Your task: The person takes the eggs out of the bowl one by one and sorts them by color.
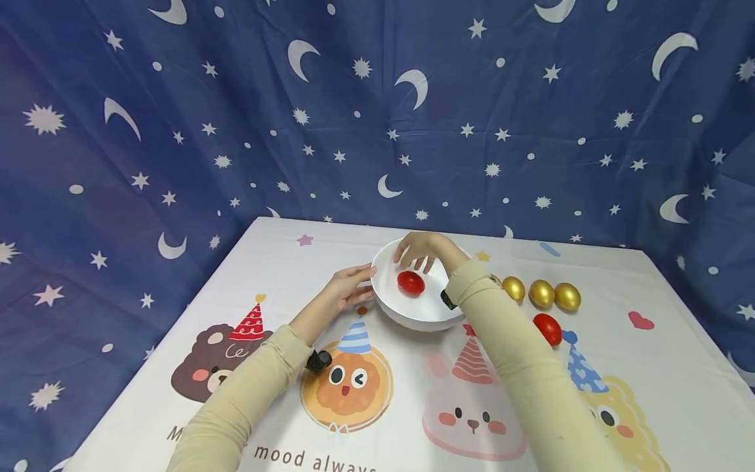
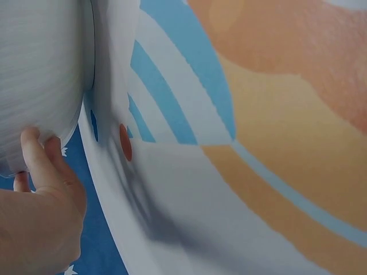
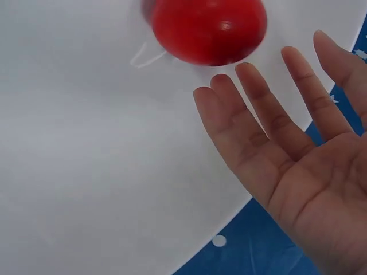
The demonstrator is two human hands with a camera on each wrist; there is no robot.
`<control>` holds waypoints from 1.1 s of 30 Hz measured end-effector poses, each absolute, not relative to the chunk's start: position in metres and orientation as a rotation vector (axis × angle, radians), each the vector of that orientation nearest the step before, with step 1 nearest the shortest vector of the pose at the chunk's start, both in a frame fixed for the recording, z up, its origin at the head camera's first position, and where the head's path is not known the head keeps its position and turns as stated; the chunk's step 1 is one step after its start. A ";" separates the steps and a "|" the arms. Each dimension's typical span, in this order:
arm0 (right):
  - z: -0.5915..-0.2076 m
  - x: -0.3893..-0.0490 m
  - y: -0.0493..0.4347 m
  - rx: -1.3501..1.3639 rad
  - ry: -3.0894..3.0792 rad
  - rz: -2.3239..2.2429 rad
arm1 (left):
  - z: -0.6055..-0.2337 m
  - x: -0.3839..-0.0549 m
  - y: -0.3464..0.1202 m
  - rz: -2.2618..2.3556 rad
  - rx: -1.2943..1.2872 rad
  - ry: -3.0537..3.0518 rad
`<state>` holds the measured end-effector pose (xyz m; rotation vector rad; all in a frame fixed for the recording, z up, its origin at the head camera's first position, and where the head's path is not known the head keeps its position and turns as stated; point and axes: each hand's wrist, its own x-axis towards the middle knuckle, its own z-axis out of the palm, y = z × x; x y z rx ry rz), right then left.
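Note:
My left hand (image 1: 347, 288) holds the left side of a white bowl (image 1: 386, 305), its fingers at the rim and along the outer wall. From the left wrist, the fingertips press on the bowl's ribbed outside (image 2: 46, 74). One glossy red egg (image 1: 411, 283) lies inside on the bottom. Over the bowl hangs my right hand (image 1: 426, 248), fingers spread and loosely bent, holding nothing. In the right wrist view its fingertips (image 3: 246, 71) point toward the red egg (image 3: 209, 28), with a small gap between them.
Several gold eggs (image 1: 541, 294) sit in a row right of the bowl, partly behind the right sleeve (image 1: 519, 354). A second red egg (image 1: 548, 329) lies nearer. The printed white tablecloth (image 1: 330, 249) meets a blue star curtain (image 1: 354, 98) at the back.

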<state>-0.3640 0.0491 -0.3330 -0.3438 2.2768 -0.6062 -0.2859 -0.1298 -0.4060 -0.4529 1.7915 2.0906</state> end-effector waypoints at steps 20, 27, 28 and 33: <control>-0.348 -0.366 0.052 -0.289 2.191 -0.538 | -0.406 -0.287 -0.125 2.098 -0.467 1.794; -0.339 -0.364 0.059 -0.290 2.240 -0.533 | -0.406 -0.287 -0.121 2.079 -0.433 1.802; -0.337 -0.364 0.060 -0.297 2.251 -0.527 | -0.406 -0.287 -0.121 2.078 -0.438 1.802; -0.328 -0.361 0.058 -0.333 2.289 -0.507 | -0.407 -0.286 -0.127 2.073 -0.461 1.819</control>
